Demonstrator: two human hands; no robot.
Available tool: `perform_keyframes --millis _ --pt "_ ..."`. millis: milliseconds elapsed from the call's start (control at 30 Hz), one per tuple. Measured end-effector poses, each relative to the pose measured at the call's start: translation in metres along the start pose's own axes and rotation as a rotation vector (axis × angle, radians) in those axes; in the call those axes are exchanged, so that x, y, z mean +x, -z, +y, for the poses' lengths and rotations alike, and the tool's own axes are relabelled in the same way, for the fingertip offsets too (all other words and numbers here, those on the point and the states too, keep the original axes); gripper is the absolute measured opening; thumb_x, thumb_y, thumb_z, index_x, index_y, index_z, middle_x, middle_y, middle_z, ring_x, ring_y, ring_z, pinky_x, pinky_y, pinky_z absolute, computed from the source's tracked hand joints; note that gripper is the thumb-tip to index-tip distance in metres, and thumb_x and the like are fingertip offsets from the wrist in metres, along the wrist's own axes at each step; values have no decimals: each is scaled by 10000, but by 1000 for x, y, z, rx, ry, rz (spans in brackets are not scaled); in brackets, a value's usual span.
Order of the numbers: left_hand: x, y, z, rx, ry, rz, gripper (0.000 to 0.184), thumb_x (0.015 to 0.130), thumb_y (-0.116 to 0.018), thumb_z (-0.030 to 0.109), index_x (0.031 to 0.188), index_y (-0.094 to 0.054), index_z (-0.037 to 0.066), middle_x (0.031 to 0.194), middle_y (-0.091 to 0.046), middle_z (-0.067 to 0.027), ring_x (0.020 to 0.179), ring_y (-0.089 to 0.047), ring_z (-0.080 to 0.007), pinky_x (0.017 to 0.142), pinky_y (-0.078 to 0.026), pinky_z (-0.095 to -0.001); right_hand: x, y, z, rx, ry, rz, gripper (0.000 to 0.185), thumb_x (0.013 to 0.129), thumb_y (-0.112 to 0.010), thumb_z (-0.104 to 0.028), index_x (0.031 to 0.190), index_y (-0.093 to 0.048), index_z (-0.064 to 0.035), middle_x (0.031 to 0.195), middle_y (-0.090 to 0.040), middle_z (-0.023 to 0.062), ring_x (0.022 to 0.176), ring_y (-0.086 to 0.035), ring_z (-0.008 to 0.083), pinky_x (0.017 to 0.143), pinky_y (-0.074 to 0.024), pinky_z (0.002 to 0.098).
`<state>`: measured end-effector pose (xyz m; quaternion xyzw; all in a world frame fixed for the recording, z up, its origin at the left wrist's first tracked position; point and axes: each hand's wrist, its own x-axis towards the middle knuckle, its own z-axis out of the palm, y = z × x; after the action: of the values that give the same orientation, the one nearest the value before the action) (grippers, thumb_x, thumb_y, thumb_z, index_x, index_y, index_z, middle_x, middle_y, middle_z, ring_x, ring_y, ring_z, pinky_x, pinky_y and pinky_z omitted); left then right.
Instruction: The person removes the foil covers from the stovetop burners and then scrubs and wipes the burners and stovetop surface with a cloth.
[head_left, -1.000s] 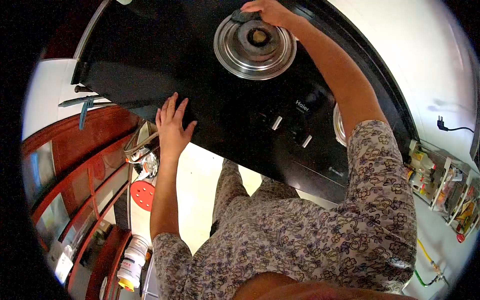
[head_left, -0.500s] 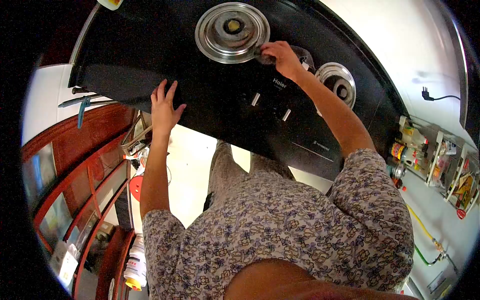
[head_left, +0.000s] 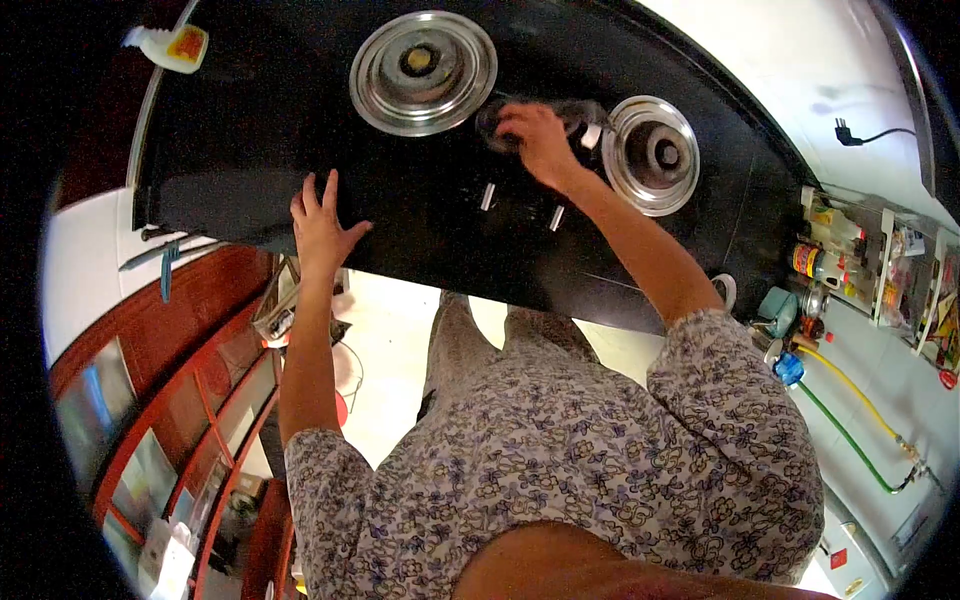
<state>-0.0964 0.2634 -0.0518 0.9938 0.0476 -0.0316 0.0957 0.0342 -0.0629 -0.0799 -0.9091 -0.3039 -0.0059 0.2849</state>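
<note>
My right hand [head_left: 541,145] is closed on a dark grey cloth [head_left: 575,112] with a white tag at its right end. It presses the cloth on the black glass cooktop [head_left: 420,210], between the two burners. The cloth lies close by the lower right rim of the left burner [head_left: 363,85], a round steel ring with a brass-coloured centre. Its other end is near the right burner [head_left: 621,180]. My left hand [head_left: 323,232] rests with fingers spread on the front edge of the black surface and holds nothing. Two silver knobs [head_left: 488,196] sit below my right hand.
A white dish-like thing [head_left: 188,50] is at the far left corner. Red-framed cabinet doors [head_left: 215,395] stand at left. On the right are a rack with bottles [head_left: 830,262], yellow and green hoses [head_left: 842,437], and a black plug [head_left: 846,133] by the wall.
My right hand and the cloth have shifted a little right relative to the left burner, and the cloth looks blurred. My left hand stays spread at the edge. The view has shifted slightly.
</note>
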Motion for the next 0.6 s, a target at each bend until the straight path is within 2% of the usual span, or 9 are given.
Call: perform_keyframes --millis 67,133,167,200,267,333,433,533,600 --pt "5 6 3 67 1 -53 949 568 -791 358 1368 -300 218 1380 -287 -138 1156 -343 -406 957 -352 -489 -2 19 -2 159 84 -107 357 650 -457 140 883 -601 -88 1109 -567 82 1028 -514 319 901 -403 399" --pt "10 11 2 140 -2 -127 954 570 -790 363 1371 -294 215 1380 -288 -142 1155 -343 -408 956 -352 -490 12 35 12 433 -10 -9 333 662 -452 154 880 -590 -56 1097 -578 82 1012 -540 278 902 -420 345" --pt "14 12 2 256 -36 -134 959 591 -766 444 1378 -282 184 1364 -304 -157 1128 -387 -367 925 -390 -461 23 36 33 559 -167 80 317 625 -466 125 854 -620 -32 1018 -628 102 996 -575 253 900 -432 321" --pt "16 14 4 246 -30 -155 965 589 -765 450 1379 -281 180 1369 -297 -162 1129 -386 -368 920 -396 -457 39 55 42 430 -116 147 349 644 -439 129 891 -627 -30 1021 -633 102 996 -581 211 897 -432 299" --pt "21 17 8 227 -21 -202 976 584 -762 463 1381 -279 173 1378 -283 -170 1132 -384 -369 910 -408 -450 76 61 78 522 -271 228 389 672 -410 115 955 -633 -31 1007 -642 100 959 -596 194 878 -441 287" --pt "27 16 9 223 -26 -210 986 586 -751 483 1382 -273 151 1393 -246 -190 1148 -366 -386 895 -428 -453 115 77 76 395 -256 159 416 735 -412 80 1071 -601 -76 1029 -620 73 959 -575 200 870 -421 271" --pt "31 17 19 231 -17 -216 1004 578 -750 488 1388 -255 161 1411 -205 -195 1181 -331 -409 897 -434 -463 181 27 121 326 121 225 345 792 -468 17 1077 -605 -118 1109 -586 90 1020 -556 222 896 -428 306" --pt "35 15 18 213 -11 -231 1014 576 -755 478 1396 -229 195 1421 -188 -193 1199 -317 -419 894 -438 -466 182 -16 113 -309 204 277 344 798 -535 -40 1087 -597 -215 1199 -535 28 1099 -493 250 934 -411 386" --pt "36 8 14 209 -3 -225 1004 591 -752 468 1401 -209 232 1426 -180 -194 1227 -292 -436 894 -432 -484 162 -23 110 -163 253 365 329 709 -507 -2 957 -638 -176 1098 -591 41 1043 -535 250 891 -431 377"
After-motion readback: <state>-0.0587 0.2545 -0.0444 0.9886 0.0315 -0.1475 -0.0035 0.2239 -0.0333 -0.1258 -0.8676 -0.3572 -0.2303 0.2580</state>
